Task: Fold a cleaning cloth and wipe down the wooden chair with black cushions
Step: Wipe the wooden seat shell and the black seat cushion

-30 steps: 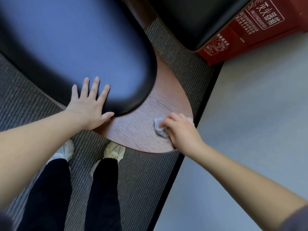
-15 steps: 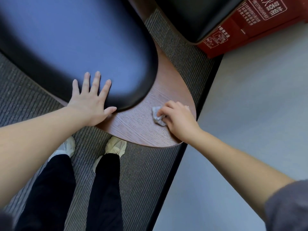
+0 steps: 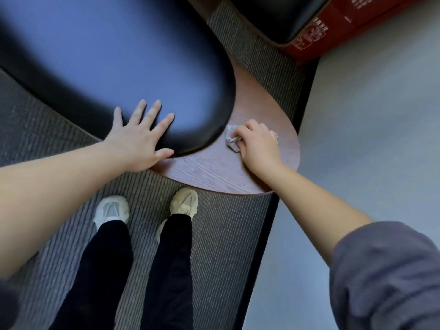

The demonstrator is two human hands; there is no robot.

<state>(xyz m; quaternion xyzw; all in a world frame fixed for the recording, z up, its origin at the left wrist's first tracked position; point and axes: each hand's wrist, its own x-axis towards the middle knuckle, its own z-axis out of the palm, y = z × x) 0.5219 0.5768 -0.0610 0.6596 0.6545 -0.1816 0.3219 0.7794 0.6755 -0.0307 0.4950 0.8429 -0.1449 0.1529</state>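
The chair's rounded wooden seat base (image 3: pixel 214 172) juts out from under a large black cushion (image 3: pixel 119 55). My left hand (image 3: pixel 140 136) lies flat with spread fingers on the cushion's near edge. My right hand (image 3: pixel 259 146) grips a small crumpled grey cloth (image 3: pixel 230 136) and presses it onto the wood right beside the cushion's rim. Most of the cloth is hidden under my fingers.
A second black cushion (image 3: pixel 281 15) sits at the top, with a red box (image 3: pixel 345 22) bearing printed text behind it. Striped grey carpet (image 3: pixel 226 246) lies under my feet (image 3: pixel 183 203). A pale smooth floor (image 3: pixel 369 139) spreads to the right past a dark edge strip.
My right hand has slid the cloth across the wood away from me, up to the cushion's rim. The left hand stays flat on the cushion.
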